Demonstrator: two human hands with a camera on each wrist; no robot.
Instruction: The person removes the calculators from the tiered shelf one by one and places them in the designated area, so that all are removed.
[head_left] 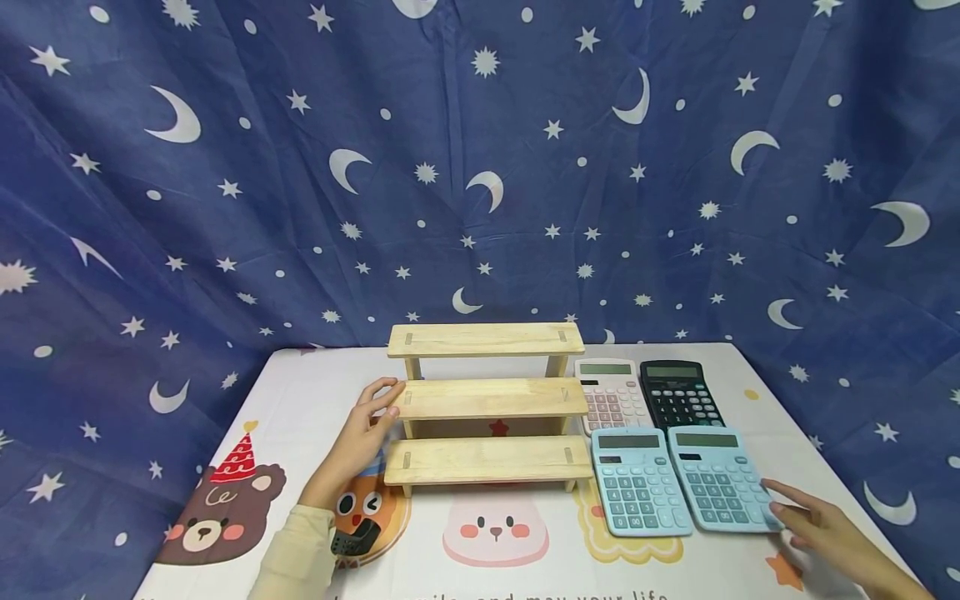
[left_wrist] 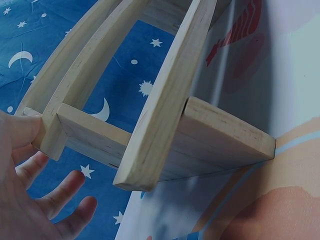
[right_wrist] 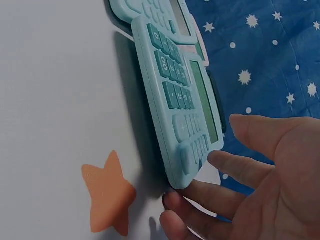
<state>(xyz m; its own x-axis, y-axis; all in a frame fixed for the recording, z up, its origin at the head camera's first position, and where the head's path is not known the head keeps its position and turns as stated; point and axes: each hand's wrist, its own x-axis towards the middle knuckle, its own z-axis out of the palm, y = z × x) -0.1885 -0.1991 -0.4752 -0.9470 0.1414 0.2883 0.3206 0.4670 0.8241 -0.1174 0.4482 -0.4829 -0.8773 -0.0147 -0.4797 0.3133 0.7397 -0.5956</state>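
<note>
A three-tier wooden display stand [head_left: 491, 398] stands on the table. My left hand [head_left: 362, 437] is at its left side, with fingertips right at the end of the middle board. In the left wrist view, the other fingers [left_wrist: 60, 197] spread loosely below that board. To the right lie two light-blue calculators, a left one [head_left: 647, 522] and a right one [head_left: 752, 515], side by side. My right hand [head_left: 828, 533] is beside the right blue calculator, its fingertips at the lower right edge. From the right wrist, its fingers [right_wrist: 240, 170] look extended, not curled round the calculator.
Behind the blue pair lie a white calculator with pink keys [head_left: 633, 408] and a black calculator [head_left: 673, 385]. The white tablecloth [head_left: 300, 400] bears printed cartoon animals. A blue curtain [head_left: 480, 150] with moons and stars hangs behind the table and along its sides.
</note>
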